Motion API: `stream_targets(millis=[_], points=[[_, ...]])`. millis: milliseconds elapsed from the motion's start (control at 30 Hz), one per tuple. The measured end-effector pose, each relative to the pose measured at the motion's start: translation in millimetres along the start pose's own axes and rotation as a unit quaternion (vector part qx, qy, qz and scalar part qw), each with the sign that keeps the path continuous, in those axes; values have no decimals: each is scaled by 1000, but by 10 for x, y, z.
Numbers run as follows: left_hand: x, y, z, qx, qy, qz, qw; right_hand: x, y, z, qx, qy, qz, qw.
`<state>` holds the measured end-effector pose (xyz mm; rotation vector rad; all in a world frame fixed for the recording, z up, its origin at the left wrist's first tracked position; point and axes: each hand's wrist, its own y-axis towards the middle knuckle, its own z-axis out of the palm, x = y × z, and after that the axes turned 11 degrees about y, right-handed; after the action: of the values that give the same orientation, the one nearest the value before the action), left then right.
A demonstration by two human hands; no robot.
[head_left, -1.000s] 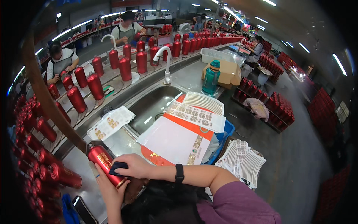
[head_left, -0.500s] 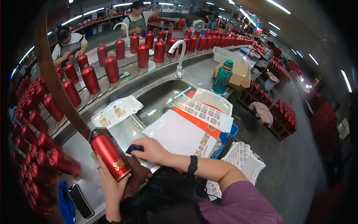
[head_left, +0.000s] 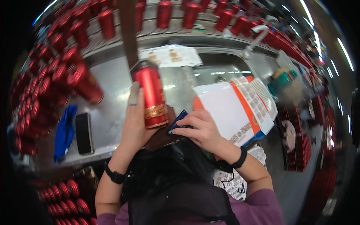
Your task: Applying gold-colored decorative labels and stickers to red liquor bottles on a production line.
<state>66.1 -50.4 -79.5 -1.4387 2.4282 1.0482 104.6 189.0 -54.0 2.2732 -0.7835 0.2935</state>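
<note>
My left hand (head_left: 133, 122) grips a shiny red metal bottle (head_left: 150, 93) from its left side. Gold marking shows near the end closest to me, and the bottle's far end meets a dark holder at the foot of a brown post (head_left: 128, 33). A brown cloth or pad (head_left: 170, 114) lies under and beside the bottle. Close to the bottle's lower right, my right hand (head_left: 202, 129) pinches a small flat dark blue piece (head_left: 180, 119), apart from the bottle. Its exact kind is unclear.
Printed decal sheets (head_left: 176, 55) lie beyond the bottle; more sheets (head_left: 225, 108) overlap the sink (head_left: 217, 71) at right. Many red bottles (head_left: 84, 84) stand left. A phone (head_left: 84, 133) and blue cloth (head_left: 64, 133) rest on the metal counter (head_left: 108, 86). A white faucet (head_left: 255, 41) stands behind.
My view has turned down and to the left. Both forearms show now. My right hand with the blue piece has tilted, its fingers pinching beside the bottle's lower end. The left hand still grips the bottle.
</note>
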Motion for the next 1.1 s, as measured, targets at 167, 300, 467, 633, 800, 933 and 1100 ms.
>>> stream_targets(millis=[167, 300, 467, 633, 800, 933, 1100], points=[[43, -57, -47, -12, 17, -3, 1000, 125, 296, 132, 11, 1, -45, 999], [81, -110, -22, -5, -10, -14, 1000, -35, 82, 115, 39, -12, -7, 999], [157, -230, 6, 13, -75, -67, 995, 237, 348, 42, 0, -32, -34, 999], [197, -223, -30, 31, -105, -40, 993, 39, 57, 92, 73, -29, 5, 997], [433, -186, -422, 229, -207, -89, 947, 162, 273, -138, 46, -18, 22, 999], [384, 86, -275, 134, -416, -211, 874, -10, 339, -28, 92, 8, -72, 993], [150, 530, -39, 17, -314, -290, 904, -204, 277, -207, 137, 24, -62, 988]])
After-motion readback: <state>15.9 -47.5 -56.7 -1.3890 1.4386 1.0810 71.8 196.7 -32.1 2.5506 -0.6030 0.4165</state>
